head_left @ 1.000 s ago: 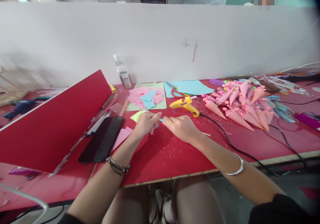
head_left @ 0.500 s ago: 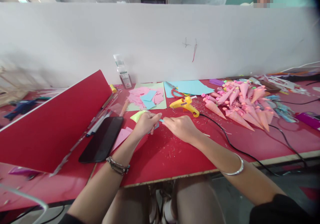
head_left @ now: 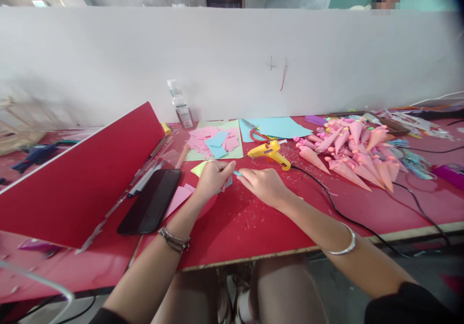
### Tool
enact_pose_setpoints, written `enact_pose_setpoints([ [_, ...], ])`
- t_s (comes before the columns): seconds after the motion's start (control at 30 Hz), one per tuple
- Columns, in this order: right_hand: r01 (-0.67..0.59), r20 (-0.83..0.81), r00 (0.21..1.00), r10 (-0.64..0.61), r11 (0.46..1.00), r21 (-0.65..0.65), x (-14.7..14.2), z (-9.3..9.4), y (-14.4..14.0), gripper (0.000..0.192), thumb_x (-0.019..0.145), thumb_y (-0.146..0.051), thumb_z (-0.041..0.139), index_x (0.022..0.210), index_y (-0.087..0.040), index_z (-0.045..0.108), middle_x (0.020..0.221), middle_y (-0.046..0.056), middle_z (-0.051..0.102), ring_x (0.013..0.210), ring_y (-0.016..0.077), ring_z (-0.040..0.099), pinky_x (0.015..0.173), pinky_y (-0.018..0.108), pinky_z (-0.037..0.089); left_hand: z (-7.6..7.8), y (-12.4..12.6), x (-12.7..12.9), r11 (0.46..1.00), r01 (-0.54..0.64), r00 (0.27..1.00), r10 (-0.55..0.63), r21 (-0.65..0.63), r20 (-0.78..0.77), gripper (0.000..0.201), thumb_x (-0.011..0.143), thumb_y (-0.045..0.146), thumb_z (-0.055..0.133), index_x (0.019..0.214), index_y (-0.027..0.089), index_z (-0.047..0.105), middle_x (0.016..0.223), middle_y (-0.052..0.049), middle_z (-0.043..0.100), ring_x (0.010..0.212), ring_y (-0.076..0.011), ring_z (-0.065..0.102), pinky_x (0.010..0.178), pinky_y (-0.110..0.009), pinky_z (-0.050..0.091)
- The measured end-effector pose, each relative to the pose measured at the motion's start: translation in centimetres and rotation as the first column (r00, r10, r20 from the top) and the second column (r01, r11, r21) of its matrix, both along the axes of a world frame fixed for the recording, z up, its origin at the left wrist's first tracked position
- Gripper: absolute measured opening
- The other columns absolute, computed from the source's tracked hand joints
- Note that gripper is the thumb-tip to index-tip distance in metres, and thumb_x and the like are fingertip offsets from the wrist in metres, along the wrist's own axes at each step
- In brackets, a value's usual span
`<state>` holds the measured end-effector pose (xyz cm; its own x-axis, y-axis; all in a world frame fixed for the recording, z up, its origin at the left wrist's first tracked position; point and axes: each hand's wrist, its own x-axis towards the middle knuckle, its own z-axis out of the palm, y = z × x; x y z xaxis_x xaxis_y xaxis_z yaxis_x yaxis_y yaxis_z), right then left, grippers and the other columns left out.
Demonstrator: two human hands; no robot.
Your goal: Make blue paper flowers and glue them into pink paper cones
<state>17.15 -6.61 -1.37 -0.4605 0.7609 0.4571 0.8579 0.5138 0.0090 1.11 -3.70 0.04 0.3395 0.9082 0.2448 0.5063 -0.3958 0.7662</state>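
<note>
Over the red tabletop, my left hand [head_left: 214, 178] and my right hand [head_left: 267, 186] meet closely, both with closed fingers. Between their fingertips shows a small light-blue piece of paper [head_left: 237, 173], narrow and perhaps rolled; the fingers cover most of it. A pale yellow-green item [head_left: 197, 169] peeks out behind my left hand, its kind unclear. Under that hand lies a bit of blue paper [head_left: 228, 183], and pink paper pieces [head_left: 179, 199] lie to its left. Just beyond my right hand rests a yellow hot glue gun [head_left: 270, 153].
Pink paper cones [head_left: 357, 150] are heaped at the right. Farther back are red-handled scissors [head_left: 258, 133], blue sheets [head_left: 282, 127] and cut paper on a pale green sheet [head_left: 192, 156]. A black phone [head_left: 150, 202] and an upright red board [head_left: 90, 179] stand left. The glue gun's cord [head_left: 326, 198] crosses the table.
The view has shifted very slightly. Both hands stay together at the blue piece of paper, with hardly any change in the fingers.
</note>
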Motion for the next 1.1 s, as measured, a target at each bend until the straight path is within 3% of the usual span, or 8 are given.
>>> enact_pose_setpoints([
  [0.23, 0.06, -0.076, 0.995, -0.07, 0.99, -0.129, 0.3, 0.4, 0.1, 0.031, 0.088, -0.037, 0.032, 0.092, -0.018, 0.056, 0.061, 0.002, 0.062, 0.05, 0.0112, 0.051, 0.048, 0.025, 0.016, 0.4, 0.6, -0.7, 0.992, -0.107, 0.993, 0.103, 0.06, 0.063, 0.042, 0.082, 0.036, 0.039, 0.045, 0.017, 0.039, 0.033, 0.005, 0.042, 0.034, -0.0066, 0.039, 0.043, -0.019, 0.031],
  [0.47, 0.09, -0.186, 0.975, -0.118, 0.984, -0.155, 0.8, 0.1, 0.6, 0.032, 0.086, -0.034, 0.036, 0.068, -0.017, 0.056, 0.051, 0.0, 0.051, 0.047, 0.009, 0.043, 0.049, 0.024, 0.017, -0.2, 1.9, -1.7, 0.95, -0.309, 0.935, 0.295, 0.044, 0.197, 0.036, 0.082, 0.033, 0.034, 0.051, 0.018, 0.041, 0.038, 0.005, 0.042, 0.033, -0.0078, 0.039, 0.04, -0.021, 0.029],
  [0.6, 0.082, -0.254, 0.96, -0.118, 0.986, -0.145, 0.8, 0.2, 0.5, 0.032, 0.085, -0.033, 0.037, 0.063, -0.017, 0.054, 0.048, -0.002, 0.045, 0.046, 0.0079, 0.038, 0.049, 0.024, 0.018, -0.7, 2.2, -1.9, 0.91, -0.369, 0.929, 0.362, 0.19, 0.073, 0.033, 0.081, 0.032, 0.037, 0.052, 0.017, 0.044, 0.046, 0.003, 0.047, 0.045, -0.0104, 0.046, 0.046, -0.022, 0.031],
  [0.7, 0.081, -0.272, 0.955, -0.117, 0.987, -0.14, 0.7, 0.2, 0.4, 0.03, 0.084, -0.032, 0.038, 0.064, -0.017, 0.054, 0.048, -0.002, 0.044, 0.045, 0.0079, 0.037, 0.048, 0.023, 0.018, -0.9, 2.2, -2.0, 0.903, -0.362, 0.928, 0.373, 0.233, -0.006, 0.024, 0.08, 0.033, 0.04, 0.07, 0.017, 0.054, 0.059, 0.0, 0.056, 0.055, -0.013, 0.053, 0.052, -0.022, 0.033],
  [0.8, 0.083, -0.272, 0.955, -0.116, 0.988, -0.132, 0.7, 0.1, 0.5, 0.03, 0.084, -0.032, 0.038, 0.063, -0.018, 0.054, 0.047, -0.002, 0.043, 0.045, 0.0082, 0.037, 0.048, 0.023, 0.018, -0.8, 2.1, -2.0, 0.876, -0.39, 0.91, 0.414, 0.283, -0.029, 0.023, 0.081, 0.033, 0.039, 0.092, 0.019, 0.054, 0.074, -0.002, 0.06, 0.062, -0.0138, 0.054, 0.054, -0.023, 0.034],
  [0.87, 0.083, -0.272, 0.955, -0.115, 0.989, -0.125, 0.7, 0.0, 0.6, 0.031, 0.084, -0.033, 0.037, 0.062, -0.018, 0.053, 0.047, -0.002, 0.042, 0.045, 0.0082, 0.037, 0.048, 0.023, 0.018, -0.5, 1.9, -2.0, 0.847, -0.404, 0.89, 0.451, 0.345, -0.066, 0.023, 0.082, 0.032, 0.037, 0.089, 0.019, 0.055, 0.073, -0.002, 0.06, 0.061, -0.0141, 0.052, 0.054, -0.023, 0.032],
  [1.0, 0.09, -0.283, 0.951, -0.123, 0.988, -0.126, 0.8, -0.1, 0.7, 0.033, 0.084, -0.034, 0.036, 0.061, -0.017, 0.053, 0.046, -0.002, 0.042, 0.044, 0.008, 0.035, 0.047, 0.023, 0.017, 0.2, 1.4, -2.0, 0.861, -0.317, 0.844, 0.447, 0.397, -0.296, 0.036, 0.082, 0.039, 0.036, 0.057, 0.02, 0.052, 0.049, -0.001, 0.048, 0.052, -0.0151, 0.046, 0.049, -0.024, 0.025],
  [1.1, 0.099, -0.296, 0.946, -0.133, 0.987, -0.126, 0.8, 0.0, 0.6, 0.032, 0.084, -0.033, 0.037, 0.06, -0.017, 0.052, 0.046, -0.003, 0.041, 0.044, 0.008, 0.033, 0.047, 0.023, 0.017, 0.3, 1.2, -2.0, 0.94, -0.079, 0.862, 0.233, 0.333, -0.451, 0.038, 0.077, 0.047, 0.042, 0.052, 0.019, 0.05, 0.048, -0.001, 0.048, 0.049, -0.0138, 0.043, 0.048, -0.024, 0.022],
])
